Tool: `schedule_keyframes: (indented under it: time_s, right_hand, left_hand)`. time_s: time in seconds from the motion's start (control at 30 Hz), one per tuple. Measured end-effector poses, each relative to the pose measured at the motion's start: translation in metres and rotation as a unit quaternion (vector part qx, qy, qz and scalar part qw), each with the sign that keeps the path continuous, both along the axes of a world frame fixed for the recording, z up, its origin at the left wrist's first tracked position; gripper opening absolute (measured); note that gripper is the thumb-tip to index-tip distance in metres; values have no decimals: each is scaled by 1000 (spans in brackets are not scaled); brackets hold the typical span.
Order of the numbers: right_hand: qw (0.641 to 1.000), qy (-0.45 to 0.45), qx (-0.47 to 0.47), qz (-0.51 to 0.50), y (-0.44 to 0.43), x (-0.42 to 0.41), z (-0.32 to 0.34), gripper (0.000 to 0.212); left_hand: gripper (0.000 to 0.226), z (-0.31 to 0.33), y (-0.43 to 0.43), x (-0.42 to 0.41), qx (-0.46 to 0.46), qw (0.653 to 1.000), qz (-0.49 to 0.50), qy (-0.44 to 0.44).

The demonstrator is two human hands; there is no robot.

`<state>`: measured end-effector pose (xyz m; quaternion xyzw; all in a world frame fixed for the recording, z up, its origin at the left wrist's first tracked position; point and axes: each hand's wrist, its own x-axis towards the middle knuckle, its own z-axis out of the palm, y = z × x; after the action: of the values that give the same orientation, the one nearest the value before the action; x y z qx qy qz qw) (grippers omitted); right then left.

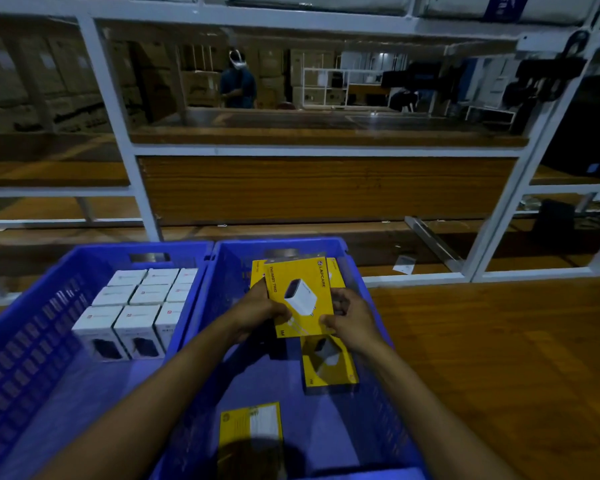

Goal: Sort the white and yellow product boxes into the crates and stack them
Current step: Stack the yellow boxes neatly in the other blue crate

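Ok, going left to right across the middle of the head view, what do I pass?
Left blue plastic crate → white product boxes → left hand → yellow cardboard charger box → right hand → brown wooden surface.

Count log, head view. I see two blue crates: left crate [32,327] and right crate [281,243]. White boxes [149,294]: nine, three rows of three. Yellow boxes [328,365]: five that I can make out, counting the held yellow box [300,296] and two part-hidden behind it. Hands: two, left hand [260,311] and right hand [352,322].
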<state>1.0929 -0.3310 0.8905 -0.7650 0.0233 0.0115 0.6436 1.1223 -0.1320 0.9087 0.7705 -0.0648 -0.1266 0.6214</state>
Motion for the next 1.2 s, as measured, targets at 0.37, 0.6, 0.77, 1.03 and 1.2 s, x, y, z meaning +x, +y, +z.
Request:
schedule_keyframes:
  time_s: [0.37, 0.6, 0.77, 1.03, 1.2]
  right_hand:
    - [962, 215, -124, 114, 35, 21, -29, 34]
    - [918, 294, -186, 191, 45, 22, -48, 21]
    - [925, 234, -255, 159, 49, 23, -60, 30]
    - [827, 31, -498, 260, 50, 16, -81, 24]
    - [749, -58, -597, 282, 42, 15, -94, 45]
  left_hand:
    - [31, -8, 28, -7, 191, 966, 38, 172]
    - [45, -34, 26, -3, 293, 926, 24, 236]
    - [36, -63, 19, 9, 342, 896, -4, 284]
    - [43, -39, 18, -1, 173, 899, 39, 400]
    - [62, -40, 18, 2, 31, 911, 52, 408]
